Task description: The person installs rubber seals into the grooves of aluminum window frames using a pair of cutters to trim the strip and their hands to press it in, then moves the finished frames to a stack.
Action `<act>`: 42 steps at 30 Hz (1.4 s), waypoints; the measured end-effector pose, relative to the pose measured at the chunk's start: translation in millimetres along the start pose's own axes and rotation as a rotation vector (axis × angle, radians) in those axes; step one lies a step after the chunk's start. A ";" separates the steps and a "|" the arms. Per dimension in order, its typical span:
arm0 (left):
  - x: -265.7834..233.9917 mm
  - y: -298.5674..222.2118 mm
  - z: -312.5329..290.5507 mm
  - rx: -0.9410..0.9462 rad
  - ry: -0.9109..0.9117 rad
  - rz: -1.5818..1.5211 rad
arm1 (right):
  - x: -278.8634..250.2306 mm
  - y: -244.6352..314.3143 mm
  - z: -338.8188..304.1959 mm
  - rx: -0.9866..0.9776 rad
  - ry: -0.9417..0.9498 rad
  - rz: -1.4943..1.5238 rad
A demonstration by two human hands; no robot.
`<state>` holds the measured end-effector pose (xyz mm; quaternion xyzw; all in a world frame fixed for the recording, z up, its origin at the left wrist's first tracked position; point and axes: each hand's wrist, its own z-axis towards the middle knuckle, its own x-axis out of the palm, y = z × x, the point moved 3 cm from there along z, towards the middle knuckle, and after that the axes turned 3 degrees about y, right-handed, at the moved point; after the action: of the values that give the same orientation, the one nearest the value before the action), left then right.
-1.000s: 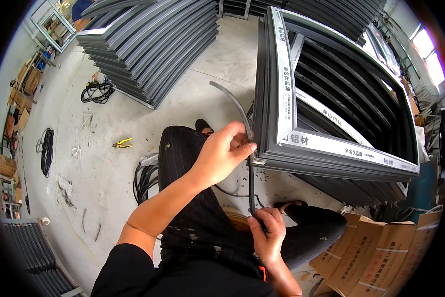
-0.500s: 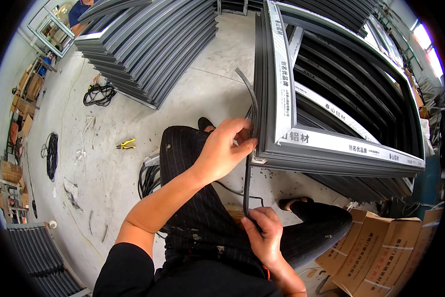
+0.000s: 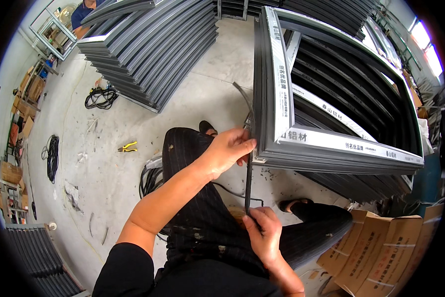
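A dark, bendy rubber sealing strip (image 3: pixel 249 185) runs along the left side edge of a dark grey window frame (image 3: pixel 331 166) with white printed film on its face. My left hand (image 3: pixel 227 153) is closed at the frame's near left corner, thumb pressing the strip against the edge; its other fingertips are partly hidden. Above this hand, the strip's free end curls away from the frame. Lower down, in front of my lap, my right hand (image 3: pixel 265 235) pinches the strip between thumb and fingers. Between the two hands the strip hangs nearly straight.
More dark frames are stacked at the far left (image 3: pixel 153 54) and under the held-up corner. Yellow-handled pliers (image 3: pixel 128 146) and coiled black cables (image 3: pixel 52 158) lie on the floor. Cardboard boxes (image 3: pixel 376 252) stand at the lower right. A person (image 3: pixel 83 15) is at the far left.
The fingers of my left hand have shifted slightly down at the frame's corner. The strip's curled free end sits a little lower. My right hand has hardly moved.
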<state>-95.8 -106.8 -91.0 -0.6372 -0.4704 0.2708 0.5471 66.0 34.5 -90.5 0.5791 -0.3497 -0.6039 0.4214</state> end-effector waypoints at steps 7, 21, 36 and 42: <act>8.7 11.5 -34.4 -0.102 0.091 -0.029 | -9.6 -11.7 -26.6 0.075 0.029 0.017; -15.4 21.2 8.4 -0.072 0.156 -0.130 | -5.8 -7.2 -24.4 0.088 0.065 0.016; -24.1 -7.7 28.1 -0.158 0.167 -0.017 | 1.2 -11.6 -21.5 0.097 0.083 -0.026; -31.5 -13.9 42.7 -0.079 0.132 -0.101 | 7.5 -8.7 -16.5 0.098 0.131 -0.034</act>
<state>-149.6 -116.7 -94.0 -0.6502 -0.4752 0.1814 0.5644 81.8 32.2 -102.8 0.6433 -0.3406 -0.5541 0.4040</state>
